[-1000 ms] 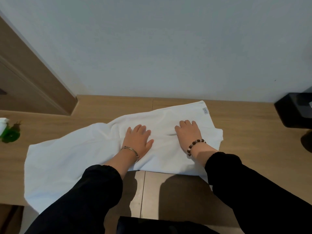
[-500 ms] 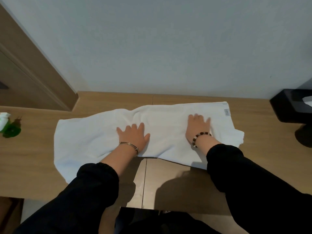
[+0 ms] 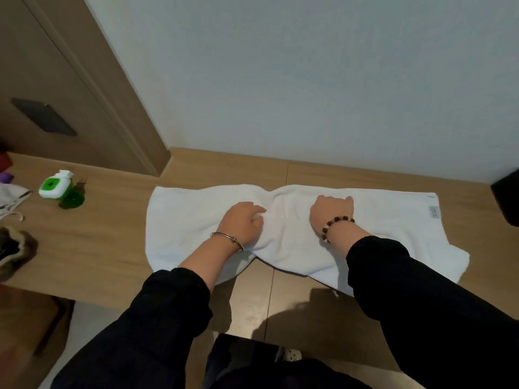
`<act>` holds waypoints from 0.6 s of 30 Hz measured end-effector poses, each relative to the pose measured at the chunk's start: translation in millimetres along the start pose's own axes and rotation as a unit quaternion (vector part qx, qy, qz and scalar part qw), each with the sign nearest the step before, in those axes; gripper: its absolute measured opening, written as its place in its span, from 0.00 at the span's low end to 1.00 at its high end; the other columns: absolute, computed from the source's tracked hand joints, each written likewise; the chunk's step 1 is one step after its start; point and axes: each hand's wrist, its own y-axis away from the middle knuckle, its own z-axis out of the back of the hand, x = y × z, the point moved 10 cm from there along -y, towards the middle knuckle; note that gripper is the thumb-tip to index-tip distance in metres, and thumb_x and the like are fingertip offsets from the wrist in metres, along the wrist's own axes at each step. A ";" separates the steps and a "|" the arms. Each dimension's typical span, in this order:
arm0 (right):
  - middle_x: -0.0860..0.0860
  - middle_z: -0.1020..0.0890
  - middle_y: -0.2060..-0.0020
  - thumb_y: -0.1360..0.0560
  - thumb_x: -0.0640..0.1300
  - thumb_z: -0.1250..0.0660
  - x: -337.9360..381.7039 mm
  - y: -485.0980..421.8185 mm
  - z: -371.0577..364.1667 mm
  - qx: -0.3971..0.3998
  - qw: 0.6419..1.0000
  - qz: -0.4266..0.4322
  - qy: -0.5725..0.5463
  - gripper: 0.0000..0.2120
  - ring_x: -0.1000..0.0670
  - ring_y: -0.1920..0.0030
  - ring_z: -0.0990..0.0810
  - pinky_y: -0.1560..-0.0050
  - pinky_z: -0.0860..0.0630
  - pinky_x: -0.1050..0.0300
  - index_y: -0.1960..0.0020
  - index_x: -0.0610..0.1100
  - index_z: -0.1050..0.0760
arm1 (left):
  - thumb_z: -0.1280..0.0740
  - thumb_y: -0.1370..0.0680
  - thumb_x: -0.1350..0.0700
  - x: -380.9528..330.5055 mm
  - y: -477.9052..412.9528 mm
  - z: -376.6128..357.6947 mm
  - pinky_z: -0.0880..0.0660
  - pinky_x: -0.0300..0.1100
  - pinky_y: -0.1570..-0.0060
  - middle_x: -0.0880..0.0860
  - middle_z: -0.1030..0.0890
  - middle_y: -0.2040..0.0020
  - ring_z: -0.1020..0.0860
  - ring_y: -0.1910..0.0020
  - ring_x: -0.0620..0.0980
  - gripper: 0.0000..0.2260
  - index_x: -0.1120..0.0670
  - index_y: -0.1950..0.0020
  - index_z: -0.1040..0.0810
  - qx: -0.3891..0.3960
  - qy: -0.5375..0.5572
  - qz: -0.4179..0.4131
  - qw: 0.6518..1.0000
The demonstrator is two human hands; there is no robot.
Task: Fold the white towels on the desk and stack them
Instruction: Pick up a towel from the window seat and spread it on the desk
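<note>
A white towel (image 3: 393, 237) lies stretched left to right across the wooden desk (image 3: 106, 242), folded lengthwise, with a small label near its right end. Its front right corner hangs toward the desk's near edge. My left hand (image 3: 241, 223) sits on the towel's middle with fingers curled into the fabric. My right hand (image 3: 331, 211), a little to the right, also has its fingers curled down into the cloth. The fabric puckers into a ridge between the two hands.
A green and white bottle (image 3: 54, 186) lies on the desk at the left, near a white cloth (image 3: 11, 195) and a dark pouch (image 3: 14, 248). A black box (image 3: 505, 197) stands at the right edge. The wall runs close behind the towel.
The towel has gone from a loose diagonal spread to a narrower strip along the wall. Both hands have changed from flat palms to curled fingers bunching the middle.
</note>
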 end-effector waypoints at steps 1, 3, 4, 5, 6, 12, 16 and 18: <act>0.49 0.21 0.51 0.24 0.44 0.45 13.5 -2.8 12.1 -0.057 0.997 0.034 -0.024 0.13 0.45 0.49 0.24 0.43 0.36 0.48 0.41 0.45 0.31 | 0.40 0.21 0.56 12.1 2.9 15.0 0.45 0.45 0.31 0.50 0.27 0.32 0.36 0.29 0.49 0.15 0.50 0.36 0.24 -0.045 -0.061 0.011 0.997; 0.47 0.23 0.45 0.22 0.42 0.47 47.0 -4.3 32.6 -0.133 0.982 0.100 -0.092 0.14 0.44 0.44 0.27 0.46 0.35 0.50 0.38 0.43 0.33 | 0.43 0.20 0.53 56.4 11.7 38.6 0.51 0.56 0.29 0.49 0.33 0.28 0.43 0.26 0.49 0.16 0.48 0.32 0.28 -0.094 -0.112 0.102 0.984; 0.45 0.24 0.43 0.21 0.42 0.48 62.5 -6.7 38.2 -0.135 0.974 0.121 -0.135 0.13 0.44 0.43 0.28 0.47 0.35 0.51 0.38 0.43 0.33 | 0.45 0.19 0.51 82.8 17.8 44.2 0.51 0.58 0.30 0.49 0.36 0.26 0.45 0.25 0.50 0.17 0.47 0.31 0.30 -0.088 -0.105 0.164 0.977; 0.45 0.25 0.42 0.21 0.43 0.47 76.3 -12.0 41.2 -0.121 0.969 0.129 -0.175 0.12 0.43 0.43 0.29 0.49 0.35 0.51 0.40 0.42 0.32 | 0.46 0.19 0.49 103.9 23.4 46.4 0.47 0.58 0.31 0.50 0.34 0.28 0.43 0.26 0.52 0.16 0.48 0.33 0.28 -0.065 -0.097 0.210 0.971; 0.44 0.26 0.42 0.20 0.45 0.48 89.8 -17.6 43.2 -0.098 0.965 0.133 -0.204 0.12 0.42 0.42 0.30 0.49 0.35 0.51 0.40 0.41 0.32 | 0.47 0.19 0.48 118.5 26.6 44.1 0.40 0.56 0.34 0.53 0.27 0.34 0.37 0.29 0.55 0.16 0.50 0.40 0.23 -0.036 -0.078 0.232 0.969; 0.43 0.22 0.49 0.22 0.45 0.42 152.0 -50.0 30.9 0.074 0.970 0.139 -0.184 0.10 0.44 0.57 0.26 0.59 0.30 0.55 0.43 0.41 0.31 | 0.42 0.21 0.54 144.9 22.2 52.3 0.28 0.45 0.59 0.55 0.20 0.60 0.23 0.54 0.57 0.14 0.56 0.61 0.20 0.024 -0.018 0.210 0.977; 0.47 0.25 0.59 0.25 0.39 0.37 154.0 -53.8 17.5 0.161 0.969 0.113 -0.149 0.14 0.47 0.63 0.26 0.66 0.31 0.58 0.41 0.39 0.32 | 0.38 0.24 0.58 203.5 28.9 88.1 0.34 0.45 0.40 0.58 0.29 0.36 0.33 0.36 0.57 0.17 0.57 0.36 0.29 -0.063 -0.063 0.295 0.951; 0.48 0.25 0.64 0.28 0.38 0.36 154.3 -50.4 10.3 0.206 0.963 0.110 -0.132 0.09 0.49 0.68 0.26 0.72 0.32 0.61 0.48 0.40 0.29 | 0.33 0.25 0.53 223.4 32.9 97.0 0.33 0.47 0.40 0.59 0.32 0.35 0.34 0.36 0.58 0.23 0.57 0.32 0.33 -0.089 -0.029 0.348 0.933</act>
